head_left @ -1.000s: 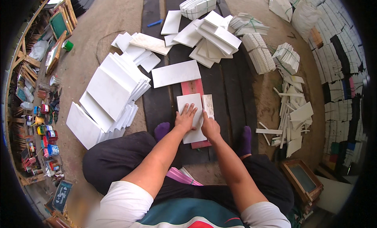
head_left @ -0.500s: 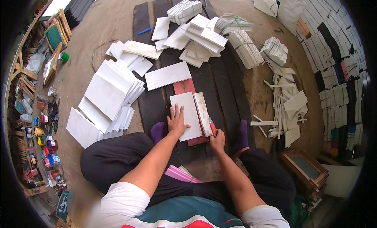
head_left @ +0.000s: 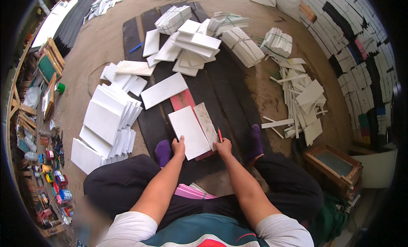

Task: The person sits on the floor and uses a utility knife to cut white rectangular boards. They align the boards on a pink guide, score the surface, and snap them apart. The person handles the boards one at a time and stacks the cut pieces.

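Note:
A white rectangular board [head_left: 190, 132] lies on a red strip [head_left: 182, 99] over the dark planks. Beside it on the right is a narrow, smudged off-white strip [head_left: 205, 122], its long edge along the board. My left hand [head_left: 179, 148] is closed at the board's lower left edge, thumb along the edge; the finger undersides are hidden. My right hand [head_left: 224, 148] holds a red utility knife [head_left: 220, 135] pointing up and away from me. Its fingers also touch the lower end of the narrow strip. Another white panel [head_left: 164, 91] rests across the far end of the red strip.
Leaning white panels [head_left: 104, 115] stand at the left. More loose panels [head_left: 193, 45] and tied bundles [head_left: 242, 47] lie farther off. Offcuts [head_left: 304, 98] heap at the right, near a wooden frame [head_left: 333, 164]. My socked feet [head_left: 163, 153] flank the work. A blue pen-like item [head_left: 136, 47] sits far left.
My left hand has gone from lying spread on the board to its left edge. The board and strip have turned slightly counter-clockwise. The knife now points upward. The whole view has shifted.

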Tool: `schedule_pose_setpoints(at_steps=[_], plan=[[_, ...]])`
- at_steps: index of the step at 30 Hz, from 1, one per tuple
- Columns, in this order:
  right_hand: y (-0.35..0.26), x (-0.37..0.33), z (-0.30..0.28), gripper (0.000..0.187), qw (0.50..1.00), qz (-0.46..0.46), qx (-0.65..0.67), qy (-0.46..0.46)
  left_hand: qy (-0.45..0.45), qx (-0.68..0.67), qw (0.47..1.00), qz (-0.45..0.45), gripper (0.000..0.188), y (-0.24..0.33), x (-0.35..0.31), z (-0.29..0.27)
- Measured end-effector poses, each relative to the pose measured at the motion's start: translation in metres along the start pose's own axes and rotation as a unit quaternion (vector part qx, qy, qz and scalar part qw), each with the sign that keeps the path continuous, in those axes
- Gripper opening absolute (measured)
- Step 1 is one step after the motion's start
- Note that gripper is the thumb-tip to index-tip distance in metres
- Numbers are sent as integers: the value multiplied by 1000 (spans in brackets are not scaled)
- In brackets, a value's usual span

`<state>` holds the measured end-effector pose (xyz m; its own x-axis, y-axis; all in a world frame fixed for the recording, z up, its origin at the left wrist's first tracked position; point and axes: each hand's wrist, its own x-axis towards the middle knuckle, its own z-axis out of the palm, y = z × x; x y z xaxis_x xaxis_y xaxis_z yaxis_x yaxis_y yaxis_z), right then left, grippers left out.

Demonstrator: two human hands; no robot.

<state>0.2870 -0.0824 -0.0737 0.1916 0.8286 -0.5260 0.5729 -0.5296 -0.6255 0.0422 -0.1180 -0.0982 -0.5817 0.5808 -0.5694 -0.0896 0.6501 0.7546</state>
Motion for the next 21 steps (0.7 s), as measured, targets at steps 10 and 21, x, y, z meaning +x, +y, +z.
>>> schedule_pose_setpoints(at_steps=[10,21], plan=[[-9,81,-70,15,892,127,429,59,-155,-219,963,24,37,42,-33,16],[-52,119,-120,28,904,-40,402,136,-188,-267,945,16,43,64,-47,30]])
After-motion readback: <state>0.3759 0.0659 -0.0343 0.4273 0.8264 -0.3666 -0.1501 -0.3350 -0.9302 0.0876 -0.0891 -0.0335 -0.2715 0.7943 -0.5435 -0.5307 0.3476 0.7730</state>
